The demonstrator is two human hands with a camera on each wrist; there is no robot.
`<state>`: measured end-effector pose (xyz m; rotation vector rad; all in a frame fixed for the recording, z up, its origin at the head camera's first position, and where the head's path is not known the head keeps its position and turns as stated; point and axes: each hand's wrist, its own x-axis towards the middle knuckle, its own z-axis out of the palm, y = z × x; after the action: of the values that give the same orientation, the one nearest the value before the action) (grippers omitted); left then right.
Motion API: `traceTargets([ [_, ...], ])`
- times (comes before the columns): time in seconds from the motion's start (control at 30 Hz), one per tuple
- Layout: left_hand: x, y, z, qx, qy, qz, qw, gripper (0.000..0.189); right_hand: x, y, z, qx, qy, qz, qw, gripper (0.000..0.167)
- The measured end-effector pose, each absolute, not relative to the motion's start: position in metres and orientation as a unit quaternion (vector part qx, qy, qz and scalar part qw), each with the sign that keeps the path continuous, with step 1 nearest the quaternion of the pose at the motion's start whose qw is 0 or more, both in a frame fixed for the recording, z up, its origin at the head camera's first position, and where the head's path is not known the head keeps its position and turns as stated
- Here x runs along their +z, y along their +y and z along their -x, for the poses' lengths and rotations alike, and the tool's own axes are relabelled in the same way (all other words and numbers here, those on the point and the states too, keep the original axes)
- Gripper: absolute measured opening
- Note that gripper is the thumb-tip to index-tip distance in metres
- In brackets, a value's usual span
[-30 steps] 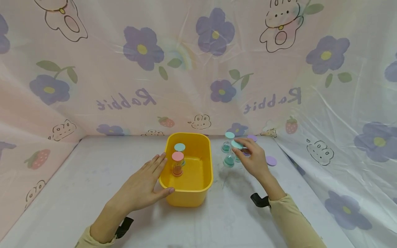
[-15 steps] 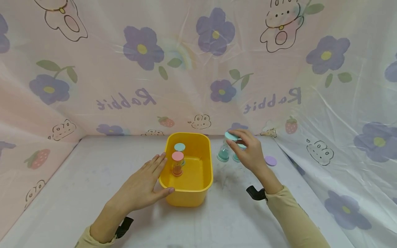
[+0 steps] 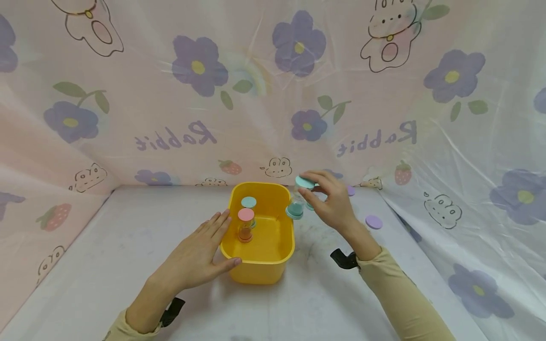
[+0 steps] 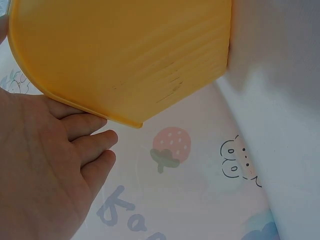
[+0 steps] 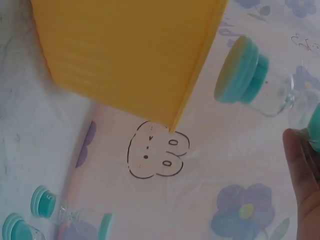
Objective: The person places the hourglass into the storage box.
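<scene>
Touching yellow bin's (image 3: 257,273) left rim: left hand (image 3: 192,259), fingers straight
Inside bin: pink-topped hourglass (image 3: 245,215), pale-blue-topped hourglass (image 3: 249,202), both upright
Raised at bin's right rim: teal hourglass (image 3: 295,210), near-vertical long axis, base down, right hand (image 3: 330,201) pinching its top
Right of bin: second teal hourglass (image 5: 59,209), purple disc (image 3: 374,222) farther out

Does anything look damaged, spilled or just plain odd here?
I see nothing spilled. The yellow bin has small dark scuffs on its outer wall in the left wrist view, grey smudges mark the tabletop to its right, and the "Rabbit" lettering on the backdrop reads backwards.
</scene>
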<state>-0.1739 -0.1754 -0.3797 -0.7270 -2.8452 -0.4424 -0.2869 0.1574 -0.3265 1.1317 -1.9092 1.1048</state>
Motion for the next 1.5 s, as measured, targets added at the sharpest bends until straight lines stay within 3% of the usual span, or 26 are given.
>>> traceTargets([
  [0.67, -0.381, -0.175, 0.174, -0.146, -0.954, 0.246, 0.092, 0.102, -0.346, 0.121, 0.280, 0.428, -0.726, -0.472, 0.259, 0.038],
  [1.5, -0.380, -0.175, 0.174, -0.144, -0.953, 0.248, 0.094, 0.101, -0.363, 0.087, 0.281, 0.298, -0.786, -0.535, 0.081, 0.038],
])
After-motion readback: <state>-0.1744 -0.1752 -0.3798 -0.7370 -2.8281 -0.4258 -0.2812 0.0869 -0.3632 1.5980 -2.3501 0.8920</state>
